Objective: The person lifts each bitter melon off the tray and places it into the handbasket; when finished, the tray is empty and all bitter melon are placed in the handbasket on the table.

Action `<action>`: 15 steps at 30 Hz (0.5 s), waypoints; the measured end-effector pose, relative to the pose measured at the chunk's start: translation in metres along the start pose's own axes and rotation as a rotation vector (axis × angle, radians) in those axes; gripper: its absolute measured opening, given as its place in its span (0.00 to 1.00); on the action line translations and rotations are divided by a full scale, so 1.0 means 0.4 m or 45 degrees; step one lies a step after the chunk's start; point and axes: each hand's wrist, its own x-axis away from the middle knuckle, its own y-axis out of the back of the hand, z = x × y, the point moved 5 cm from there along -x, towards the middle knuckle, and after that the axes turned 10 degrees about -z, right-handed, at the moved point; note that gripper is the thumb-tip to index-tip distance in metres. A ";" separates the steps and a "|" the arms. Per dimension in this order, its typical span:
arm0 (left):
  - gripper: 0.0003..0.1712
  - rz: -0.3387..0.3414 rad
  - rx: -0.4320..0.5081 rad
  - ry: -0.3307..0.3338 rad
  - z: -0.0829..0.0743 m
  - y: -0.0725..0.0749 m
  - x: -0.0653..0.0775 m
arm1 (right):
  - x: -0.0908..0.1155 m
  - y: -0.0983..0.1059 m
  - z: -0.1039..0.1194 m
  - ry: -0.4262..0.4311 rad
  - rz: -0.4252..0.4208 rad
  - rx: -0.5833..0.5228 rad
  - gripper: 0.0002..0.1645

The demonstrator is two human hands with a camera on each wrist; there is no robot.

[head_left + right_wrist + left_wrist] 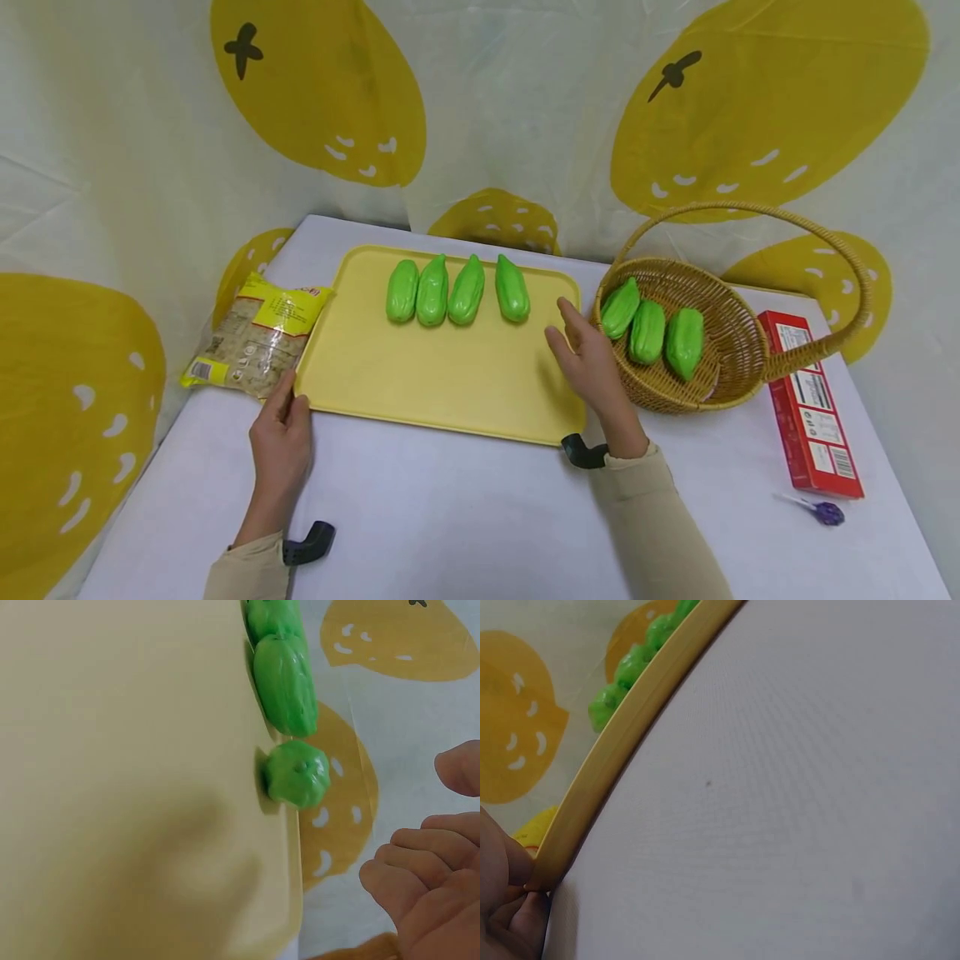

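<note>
At the near left corner of a yellow tray (427,379), my left hand (281,443) grips the rim between thumb and fingers; the left wrist view shows this hand (506,892) at its lower left. Several glossy green star fruits stand in a row along the tray's far side, the rightmost star fruit (513,290) set a little apart. My right hand (592,367) hovers over the tray's right edge, fingers spread and holding nothing. To its right is a wicker basket (738,333) with three star fruits inside, one star fruit (684,343) apart from the other two.
Left of the tray, touching its edge, lies a clear and yellow food bag (262,333). The basket's tall handle (750,206) arches to the right. Beyond it lie a red box (813,404) and a purple lollipop (828,512). A patterned curtain (517,100) hangs behind the white table.
</note>
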 end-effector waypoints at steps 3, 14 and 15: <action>0.27 -0.001 0.015 0.000 0.000 0.000 -0.001 | -0.008 -0.020 -0.007 -0.009 0.021 -0.019 0.35; 0.27 -0.010 0.031 -0.019 0.000 0.000 -0.002 | -0.042 -0.070 -0.001 -0.051 -0.036 -0.037 0.33; 0.27 -0.009 0.029 -0.016 0.000 0.000 -0.001 | -0.048 -0.078 -0.019 -0.059 -0.045 -0.038 0.34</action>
